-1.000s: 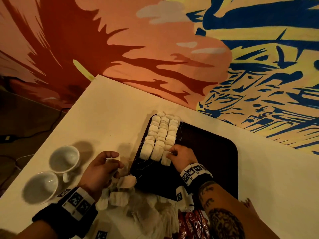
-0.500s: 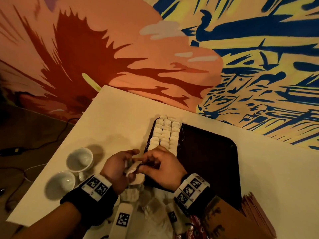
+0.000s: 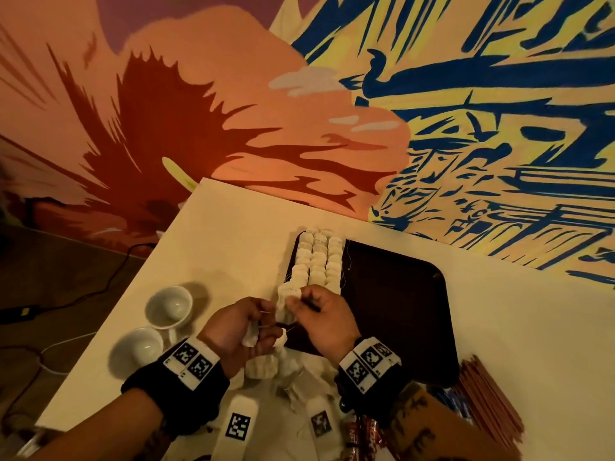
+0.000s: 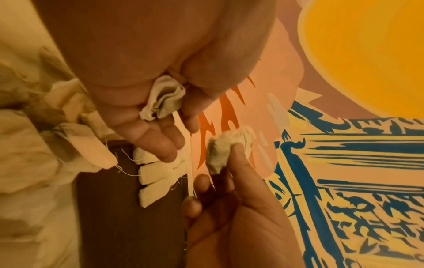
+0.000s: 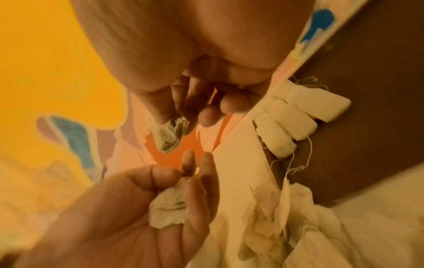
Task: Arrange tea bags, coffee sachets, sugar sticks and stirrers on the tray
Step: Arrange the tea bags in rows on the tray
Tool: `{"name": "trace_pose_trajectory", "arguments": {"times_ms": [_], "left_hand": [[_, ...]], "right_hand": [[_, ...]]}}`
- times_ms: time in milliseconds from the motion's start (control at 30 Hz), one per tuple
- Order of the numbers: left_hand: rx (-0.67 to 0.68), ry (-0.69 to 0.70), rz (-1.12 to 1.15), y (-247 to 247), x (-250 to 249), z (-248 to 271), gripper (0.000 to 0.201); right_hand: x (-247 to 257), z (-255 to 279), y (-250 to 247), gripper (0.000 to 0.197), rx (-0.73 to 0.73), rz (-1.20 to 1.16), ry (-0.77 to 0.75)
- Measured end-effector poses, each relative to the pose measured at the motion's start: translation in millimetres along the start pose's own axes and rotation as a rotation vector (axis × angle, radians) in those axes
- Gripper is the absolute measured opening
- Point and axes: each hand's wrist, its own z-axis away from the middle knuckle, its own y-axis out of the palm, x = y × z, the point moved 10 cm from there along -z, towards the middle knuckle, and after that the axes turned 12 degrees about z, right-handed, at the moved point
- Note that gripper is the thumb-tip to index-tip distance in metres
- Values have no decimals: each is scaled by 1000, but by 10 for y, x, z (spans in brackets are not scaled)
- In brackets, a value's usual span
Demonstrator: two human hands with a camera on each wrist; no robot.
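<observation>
Tea bags (image 3: 318, 261) stand in three neat rows along the left edge of the dark tray (image 3: 399, 314), and a loose heap (image 3: 293, 377) lies on the desk (image 3: 233, 247) just below that tray. Only your head view shows the two white cups (image 3: 156, 324) left of the tray and the red sticks (image 3: 489, 397) at its lower right corner. Your wrist views show more of the grips: your right hand (image 3: 324, 322) pinches one crumpled tea bag (image 4: 226, 148) between thumb and fingertips, above the tray's near left corner. Your left hand (image 3: 238, 329), fingers curled, cradles another bag (image 5: 168, 208) against its palm, just left of the tray.
</observation>
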Motion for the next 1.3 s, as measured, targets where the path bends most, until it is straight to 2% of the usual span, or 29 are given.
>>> {"name": "trace_pose_trajectory", "arguments": {"times_ms": [100, 167, 333, 400, 533, 600, 700, 800, 867, 933, 1033, 1133, 1200, 1300], "left_hand": [[126, 1, -64, 117, 6, 146, 17], [165, 37, -158, 151, 10, 198, 23], [73, 297, -508, 94, -176, 236, 14], [69, 323, -612, 76, -181, 252, 10], [67, 295, -718, 19, -100, 255, 4], [42, 266, -713, -47, -58, 227, 4], [-25, 203, -639, -221, -17, 158, 12], [-83, 168, -523, -346, -36, 130, 14], [-136, 139, -415, -443, -69, 109, 13], [-179, 113, -314, -566, -94, 85, 20], [-228, 105, -272, -741, -124, 16, 36], [-237, 132, -287, -787, -165, -5, 40], [-226, 160, -289, -770, -198, -12, 37], [-256, 201, -299, -777, -241, -12, 34]], "right_hand": [[-116, 27, -1, 15, -40, -56, 63], [-125, 66, 19, 20, -35, -48, 71], [-39, 174, 32, 16, 5, -28, 44], [-4, 221, 14, 5, -1, -38, 20], [-26, 304, 65, 5, 66, -44, 23], [-92, 315, 66, 5, 80, -7, 31], [-377, 216, -48, 0, 24, 125, 95], [-692, 26, -236, 5, -9, 254, 186], [-804, -104, -331, 11, 10, 354, 219], [-847, -220, -347, 15, 47, 446, 224], [-902, -404, -113, 8, 196, 549, 196], [-956, -519, 276, 7, 387, 626, 159], [-972, -623, 417, 5, 407, 657, 141], [-986, -800, 473, 10, 352, 678, 135]]}}
